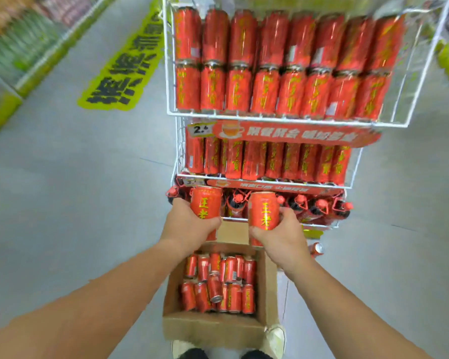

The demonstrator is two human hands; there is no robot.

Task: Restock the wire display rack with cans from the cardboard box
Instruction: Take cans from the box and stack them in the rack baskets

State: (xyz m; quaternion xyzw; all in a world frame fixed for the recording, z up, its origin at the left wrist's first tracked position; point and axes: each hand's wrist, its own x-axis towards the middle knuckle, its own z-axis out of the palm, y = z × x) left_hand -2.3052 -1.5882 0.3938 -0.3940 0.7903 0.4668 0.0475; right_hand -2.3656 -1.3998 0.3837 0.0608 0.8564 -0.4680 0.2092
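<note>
A white wire display rack [283, 119] stands before me, its upper tiers filled with red cans. My left hand [189, 226] grips an upright red can [205, 204] and my right hand [283, 235] grips a second red can [264, 212]; both are held in front of the lowest tier, above the box. The open cardboard box [213, 326] sits on the floor at my feet with several red cans [219, 283] lying inside, one loose on top.
Red-capped bottles [319, 204] fill the lowest tier. A single can [316, 249] lies on the floor right of the box. A green floor sticker [125, 68] and shelving [16, 55] sit to the left. My shoes [275, 340] are beside the box.
</note>
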